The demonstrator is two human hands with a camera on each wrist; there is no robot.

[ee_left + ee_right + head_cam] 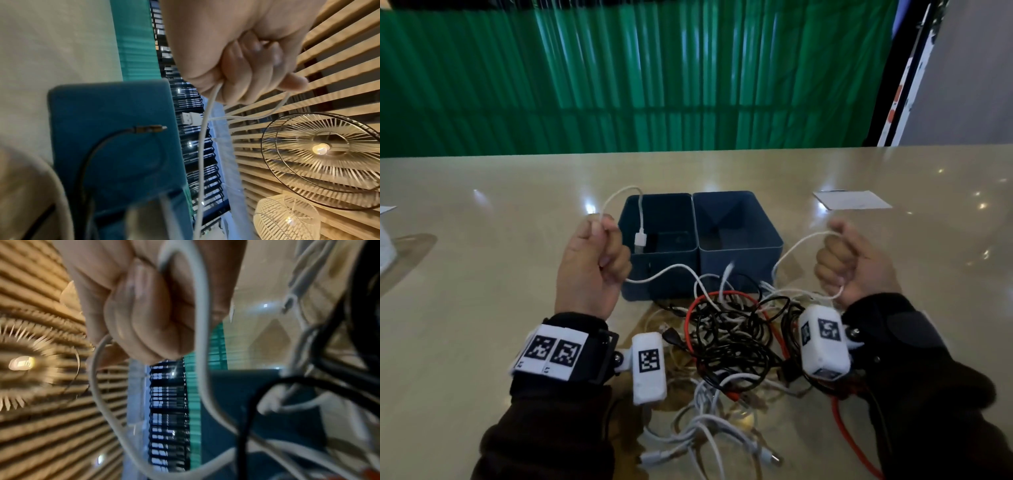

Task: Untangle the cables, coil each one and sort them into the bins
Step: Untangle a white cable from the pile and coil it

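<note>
My left hand (599,253) is raised in a fist and grips a white cable (619,195). The cable's USB plug (640,240) dangles over the left blue bin (635,219); the same plug (190,119) shows in the left wrist view. My right hand (839,260) is also a fist and grips a white cable (794,245) that runs down into the pile. The tangle (732,332) of black, white and red cables lies on the table in front of the two bins. The right bin (770,226) looks empty. Both fists, left (246,65) and right (148,313), fill the wrist views.
A beige glossy table (482,260) carries everything. A white card (851,199) lies at the back right and a white object (385,240) at the far left edge. More white cables (705,435) trail toward me. A green curtain (619,75) hangs behind the table.
</note>
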